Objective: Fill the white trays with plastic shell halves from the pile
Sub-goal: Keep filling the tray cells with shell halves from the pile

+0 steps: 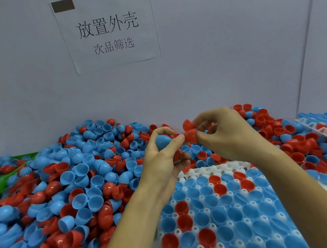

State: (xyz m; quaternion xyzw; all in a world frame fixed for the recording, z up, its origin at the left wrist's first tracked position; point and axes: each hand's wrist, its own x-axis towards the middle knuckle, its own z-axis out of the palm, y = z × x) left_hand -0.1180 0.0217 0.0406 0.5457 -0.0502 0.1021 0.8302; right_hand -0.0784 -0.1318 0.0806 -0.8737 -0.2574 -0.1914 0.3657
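Blue and red shells fill most pockets of the white tray before me; its far row shows bare. Second tray right, partly loaded. My left hand cups a blue shell; right hand pinches a red shell. Pile remains huge.

White tray: at 5 o'clock, pocketed, nearly filled with blue and red shell halves seated open side up; its far row of pockets is unfilled. Pile: loose blue and red shell halves, mixed orientations, heaped from 9 o'clock round to 2 o'clock against the wall. Second tray: at 3 o'clock, tilted on the pile, carrying shell halves.
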